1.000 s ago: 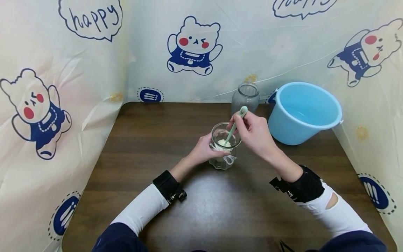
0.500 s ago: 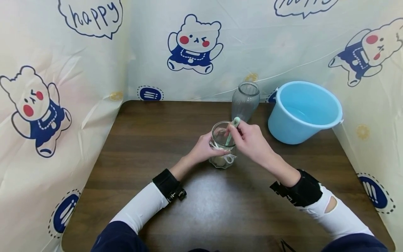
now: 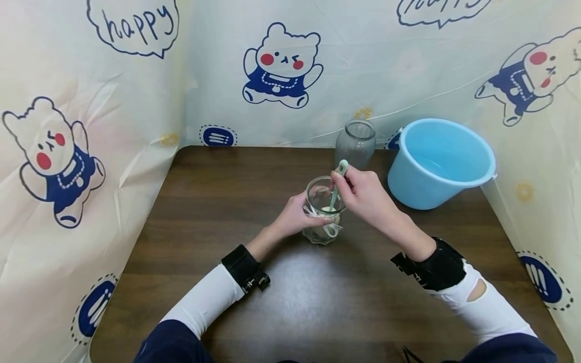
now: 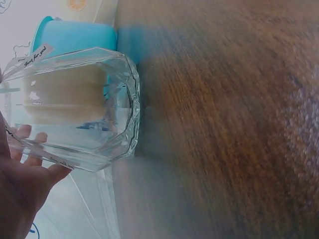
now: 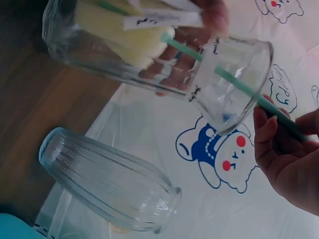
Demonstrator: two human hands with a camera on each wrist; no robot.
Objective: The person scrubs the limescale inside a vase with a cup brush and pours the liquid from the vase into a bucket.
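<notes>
My left hand [image 3: 292,217] holds a clear glass jar [image 3: 320,236] round its neck, thumb at the front and fingers behind. The jar has a faceted base and a white printed ribbon [image 5: 162,20] tied at the neck. With my right hand [image 3: 367,194] I pinch the pale green handle [image 3: 342,167] of a sponge bottle brush above the jar's mouth. The brush's pale yellow sponge head [image 4: 67,94] is inside the jar, as both wrist views show. Whether the jar's base touches the table cannot be told.
Behind the jar stands a ribbed glass vase [image 3: 356,146]. A light blue bucket [image 3: 417,176] is at the back right, near my right hand. The brown wooden table [image 3: 218,201] ends at a hanging printed cloth [image 3: 204,75] at the back and sides.
My right hand first pushed the brush down into the jar, then drew it partway up again. The left hand and jar have stayed in place.
</notes>
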